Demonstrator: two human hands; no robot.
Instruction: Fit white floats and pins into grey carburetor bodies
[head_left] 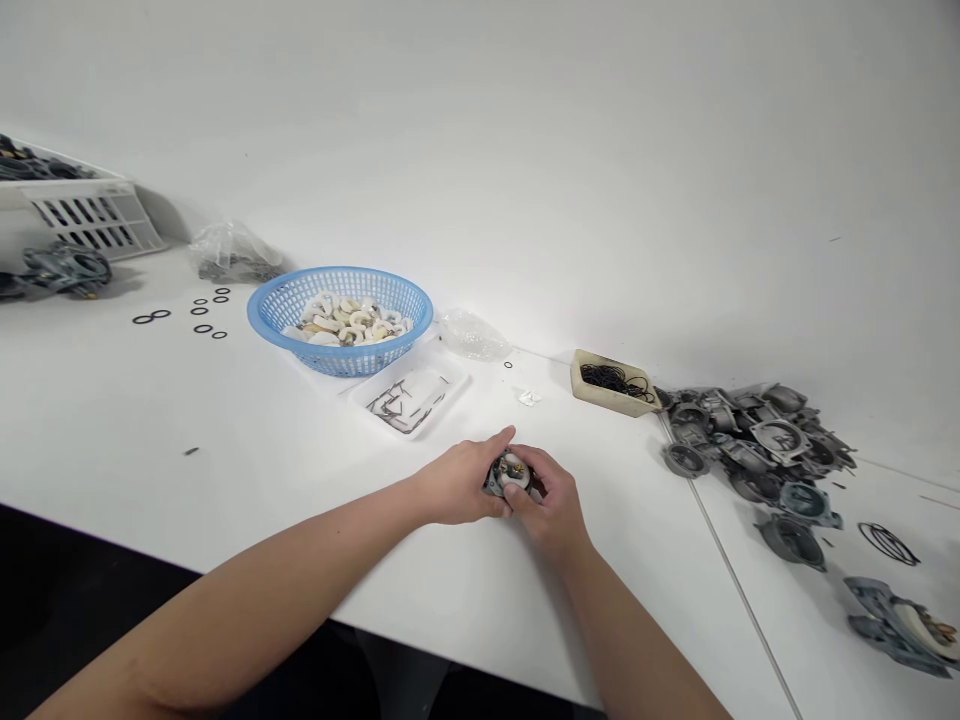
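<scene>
A small grey metal part with a white ring-shaped piece and brass bits [514,470] is held between both hands above the table's middle. My left hand [465,482] grips its left side, with the thumb and fingers closed round the edge. On the right side, my right hand [553,500] holds it, the thumb lying at the white piece. The part's underside is hidden by the fingers. Just beyond the hands is a white tray [456,382] with thin metal pins. Behind that tray stands a blue basket [341,362] of white curved pieces.
A cream box [615,397] holds black rings. Grey metal bowls [780,440] are heaped at the right, near a metal assembly [904,625]. Small black rings [201,311], a plastic bag [234,252] and a white crate [97,215] are at the left.
</scene>
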